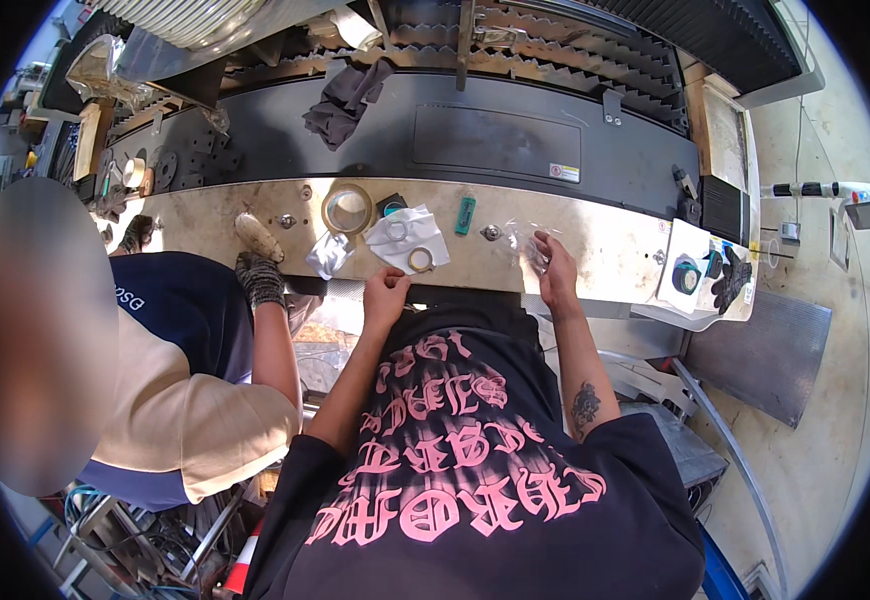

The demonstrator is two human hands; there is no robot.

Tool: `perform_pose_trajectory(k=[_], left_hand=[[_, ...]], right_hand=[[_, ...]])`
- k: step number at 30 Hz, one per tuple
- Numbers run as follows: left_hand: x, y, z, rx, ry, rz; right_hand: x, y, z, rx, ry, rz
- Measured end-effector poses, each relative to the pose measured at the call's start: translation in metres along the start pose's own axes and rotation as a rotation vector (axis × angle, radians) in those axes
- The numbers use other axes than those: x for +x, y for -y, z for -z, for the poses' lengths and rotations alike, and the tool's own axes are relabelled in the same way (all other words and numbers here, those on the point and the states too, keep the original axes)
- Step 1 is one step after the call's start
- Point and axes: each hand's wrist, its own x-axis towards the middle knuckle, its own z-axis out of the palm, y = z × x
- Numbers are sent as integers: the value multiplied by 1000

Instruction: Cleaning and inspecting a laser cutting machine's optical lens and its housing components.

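Note:
My left hand (pixel 387 297) is at the bench's near edge, fingers curled together just below a white paper sheet (pixel 410 230). What its fingertips hold, if anything, is hidden. A small tan ring (pixel 421 260) lies on the sheet's near corner. Farther right, my right hand (pixel 557 277) has its fingers bent around the edge of a crumpled clear plastic bag (pixel 523 243). Between the two hands, toward the back, lies a small green rectangular piece (pixel 465 215). Left of the sheet are a large roll of tape (pixel 348 209) and a crumpled white wrapper (pixel 330 256).
A co-worker's gloved hand (pixel 260 280) rests at the bench edge on my left. Behind the bench strip, a dark cloth (pixel 348 103) lies on a black machine panel (pixel 495 140). At right are a tape measure (pixel 687 275) and dark gloves (pixel 731 280); a metal plate (pixel 760 355) extends beyond.

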Motion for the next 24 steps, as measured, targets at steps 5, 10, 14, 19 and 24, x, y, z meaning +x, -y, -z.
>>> perform_pose_trajectory(k=[5,10,14,19,24], left_hand=[[4,-10,1,106,-42,49],[3,-10,3,102,-66,78],[5,-9,12,117,-113,100],[0,-3,18,96,-148,132],[-4,7,18,22,-131,104]], right_hand=[[-5,-1,6,-353,-123,108],[-24,18,4,-966,-288,302],[-31,23,12,-993,-510,491],[-62,42,-45,-1028,-33,750],[-64,6,-113,-1458,511,759]])
